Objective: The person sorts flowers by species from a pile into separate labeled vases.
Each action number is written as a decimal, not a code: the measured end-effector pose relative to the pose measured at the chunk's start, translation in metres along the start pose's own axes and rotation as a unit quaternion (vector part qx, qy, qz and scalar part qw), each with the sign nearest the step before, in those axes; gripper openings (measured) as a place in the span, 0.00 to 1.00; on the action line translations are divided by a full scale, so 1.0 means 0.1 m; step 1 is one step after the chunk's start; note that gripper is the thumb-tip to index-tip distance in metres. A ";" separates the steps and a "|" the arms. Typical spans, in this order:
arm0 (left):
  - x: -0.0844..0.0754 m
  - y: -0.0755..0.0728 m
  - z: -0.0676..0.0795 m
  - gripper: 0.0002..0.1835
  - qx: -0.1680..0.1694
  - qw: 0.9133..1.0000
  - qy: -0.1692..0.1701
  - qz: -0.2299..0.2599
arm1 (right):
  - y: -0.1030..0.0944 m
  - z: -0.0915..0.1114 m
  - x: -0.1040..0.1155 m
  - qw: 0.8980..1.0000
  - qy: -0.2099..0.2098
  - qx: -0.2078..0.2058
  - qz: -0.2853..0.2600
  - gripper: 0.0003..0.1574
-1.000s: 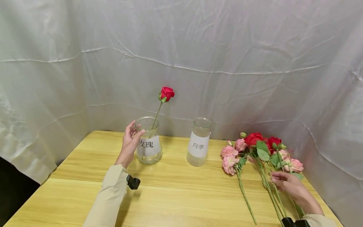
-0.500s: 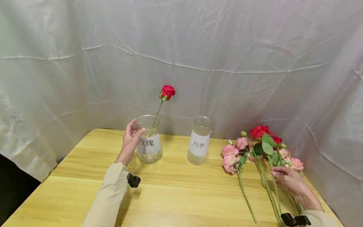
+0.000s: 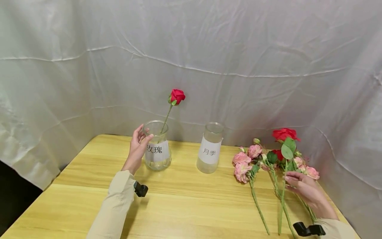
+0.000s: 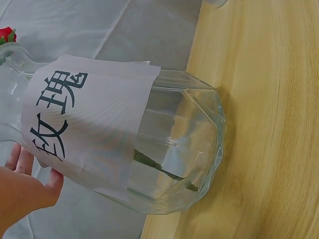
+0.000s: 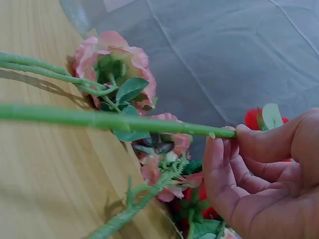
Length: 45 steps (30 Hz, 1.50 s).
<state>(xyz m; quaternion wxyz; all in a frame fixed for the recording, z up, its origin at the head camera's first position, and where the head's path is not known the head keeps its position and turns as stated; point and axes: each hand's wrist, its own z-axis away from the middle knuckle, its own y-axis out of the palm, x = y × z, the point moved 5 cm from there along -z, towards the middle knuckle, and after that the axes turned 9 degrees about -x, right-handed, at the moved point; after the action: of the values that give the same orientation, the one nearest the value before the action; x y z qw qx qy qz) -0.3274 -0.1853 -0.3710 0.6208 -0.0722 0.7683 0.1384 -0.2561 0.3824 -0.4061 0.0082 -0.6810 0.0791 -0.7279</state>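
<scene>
My left hand [image 3: 139,148] holds the side of a wide glass vase [image 3: 158,161] near its neck, thumb in front and fingers behind. A white label with dark characters [image 4: 84,119] wraps the vase. One red rose [image 3: 177,96] leans inside it, its stem end visible through the glass in the left wrist view. At the right, my right hand [image 3: 307,191] pinches the green stem [image 5: 99,118] of a red flower [image 3: 285,134] between thumb and fingertips. This flower's bloom is raised above the pile, with a broad green leaf [image 3: 287,148] below it.
A narrower labelled glass vase [image 3: 208,159] stands mid-table [image 3: 179,205]. Several pink flowers [image 3: 241,164] and another red bloom [image 3: 278,154] lie in a pile at the right. Grey cloth [image 3: 209,49] hangs behind and beside the table.
My right hand has lifted the red flower out of the pile, its bloom rising and its stem turning more upright. The left hand stays at the wide vase.
</scene>
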 end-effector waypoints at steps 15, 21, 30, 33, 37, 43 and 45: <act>0.01 0.00 0.02 0.41 -0.005 1.000 0.009 -0.010 | 0.24 -0.01 0.03 0.996 -0.034 -0.010 -0.079 0.05; 0.02 0.00 0.01 0.39 -0.006 1.000 -0.005 -0.014 | 0.35 -0.03 0.06 0.987 -0.039 -0.009 -0.154 0.06; 0.01 0.00 0.00 0.39 -0.010 1.000 -0.002 -0.012 | 0.55 -0.09 0.12 0.981 -0.024 -0.024 -0.193 0.05; 0.02 -0.01 0.00 0.39 -0.011 1.000 -0.002 -0.011 | 0.63 -0.11 0.15 0.980 -0.022 -0.036 -0.196 0.06; 0.02 -0.01 0.01 0.39 -0.010 1.000 -0.001 -0.007 | 0.73 -0.13 0.20 0.978 -0.016 -0.056 -0.202 0.06; 0.02 0.00 0.01 0.38 -0.012 1.000 0.000 -0.004 | 0.91 -0.17 0.30 0.975 -0.015 -0.060 -0.212 0.07; 0.01 0.01 0.01 0.39 -0.012 1.000 0.001 -0.003 | 0.98 -0.18 0.34 0.975 -0.023 -0.054 -0.214 0.07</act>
<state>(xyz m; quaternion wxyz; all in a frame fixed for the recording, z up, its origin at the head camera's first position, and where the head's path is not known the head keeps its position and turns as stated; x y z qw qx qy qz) -0.3271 -0.1843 -0.3725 0.6198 -0.0825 0.7667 0.1457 -0.2863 0.2834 -0.3860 -0.1832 -0.6980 -0.0293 -0.6917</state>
